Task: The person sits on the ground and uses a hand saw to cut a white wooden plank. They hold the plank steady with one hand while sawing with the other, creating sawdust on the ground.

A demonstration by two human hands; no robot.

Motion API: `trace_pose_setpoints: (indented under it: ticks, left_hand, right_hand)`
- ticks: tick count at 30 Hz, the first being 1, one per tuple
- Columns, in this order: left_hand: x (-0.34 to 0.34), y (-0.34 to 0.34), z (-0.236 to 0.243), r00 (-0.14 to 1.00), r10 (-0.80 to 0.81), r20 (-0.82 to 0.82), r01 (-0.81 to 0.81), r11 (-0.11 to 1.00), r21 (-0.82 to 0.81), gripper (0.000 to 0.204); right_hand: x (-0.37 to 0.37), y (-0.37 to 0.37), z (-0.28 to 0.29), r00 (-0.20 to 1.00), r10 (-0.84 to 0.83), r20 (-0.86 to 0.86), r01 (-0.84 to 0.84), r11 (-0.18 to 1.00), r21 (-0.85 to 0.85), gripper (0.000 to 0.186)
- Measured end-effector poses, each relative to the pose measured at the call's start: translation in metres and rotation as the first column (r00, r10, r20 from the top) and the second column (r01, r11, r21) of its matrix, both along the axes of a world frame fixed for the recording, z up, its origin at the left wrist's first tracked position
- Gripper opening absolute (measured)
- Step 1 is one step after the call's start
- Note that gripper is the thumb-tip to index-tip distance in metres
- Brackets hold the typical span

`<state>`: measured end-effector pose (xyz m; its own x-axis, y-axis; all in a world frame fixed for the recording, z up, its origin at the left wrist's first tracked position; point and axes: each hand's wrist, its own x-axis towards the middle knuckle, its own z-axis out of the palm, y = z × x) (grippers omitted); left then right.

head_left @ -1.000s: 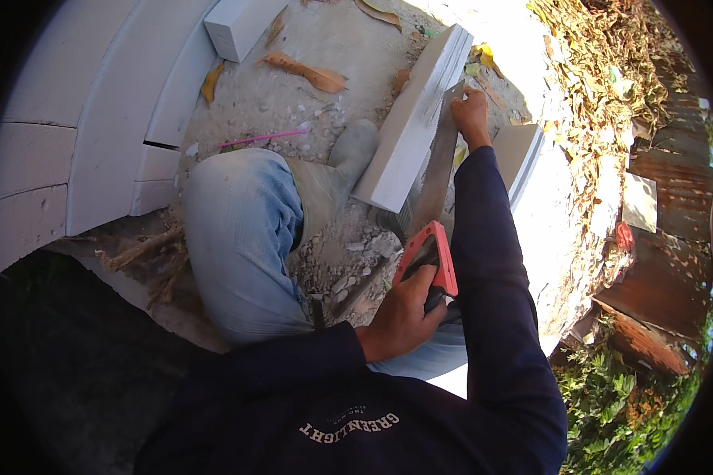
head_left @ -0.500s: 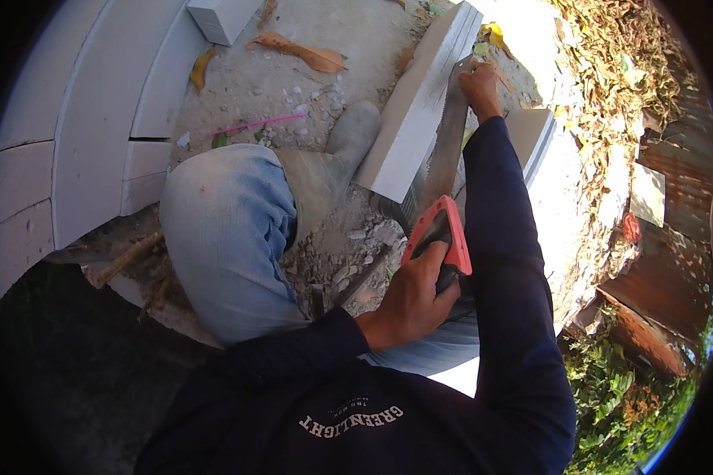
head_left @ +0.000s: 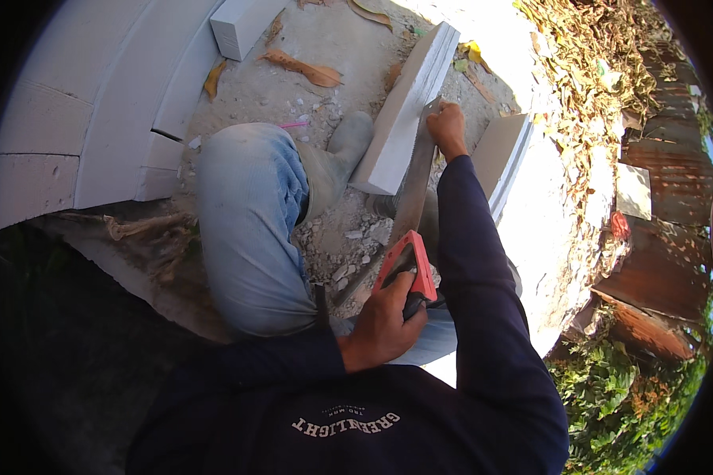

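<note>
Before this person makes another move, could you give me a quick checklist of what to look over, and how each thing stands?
1. Left hand wrapped around the red-and-black handsaw handle: ok.
2. Right hand holding the far end of the handsaw blade: ok.
3. Gloves on both hands: not ok, both are bare.
4. Blade touching the long pale block: cannot tell; they overlap in this view.
5. Left foot well away from that block: not ok, it sits close beside the block's left side.
6. Block firmly supported: cannot tell, its underside is hidden.
</note>
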<state>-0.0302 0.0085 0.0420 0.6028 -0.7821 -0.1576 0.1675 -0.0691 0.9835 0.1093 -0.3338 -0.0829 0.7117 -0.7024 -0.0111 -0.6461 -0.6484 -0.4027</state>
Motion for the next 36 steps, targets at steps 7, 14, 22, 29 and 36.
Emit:
trace_pose_setpoints:
  ticks: [7, 14, 22, 29, 36]
  left_hand:
    - [0.009, 0.005, -0.014, 0.998, 0.057, 0.033, -0.054, 0.995, -0.085, 0.028]
    - [0.029, -0.023, -0.021, 0.99, 0.118, 0.07, -0.112, 0.989, -0.096, 0.025]
    - [0.048, -0.042, -0.021, 0.993, 0.121, -0.004, -0.121, 0.987, -0.102, 0.02]
    - [0.04, -0.038, -0.019, 0.988, 0.152, 0.012, -0.151, 0.988, -0.039, 0.022]
    - [0.015, -0.007, 0.016, 0.997, 0.054, -0.061, -0.05, 0.996, 0.072, 0.031]
  right_hand:
    - [0.017, -0.004, -0.006, 0.997, -0.007, 0.076, 0.01, 0.999, -0.039, 0.027]
    - [0.041, -0.032, -0.015, 0.987, 0.014, 0.16, -0.003, 0.998, -0.07, 0.026]
    - [0.059, -0.045, -0.014, 0.998, -0.047, 0.031, 0.044, 0.993, 0.105, 0.019]
    - [0.059, -0.04, -0.023, 0.999, 0.043, 0.006, -0.042, 0.999, -0.033, 0.025]
    - [0.028, -0.003, -0.019, 0.993, 0.094, -0.073, -0.101, 0.991, -0.091, 0.028]
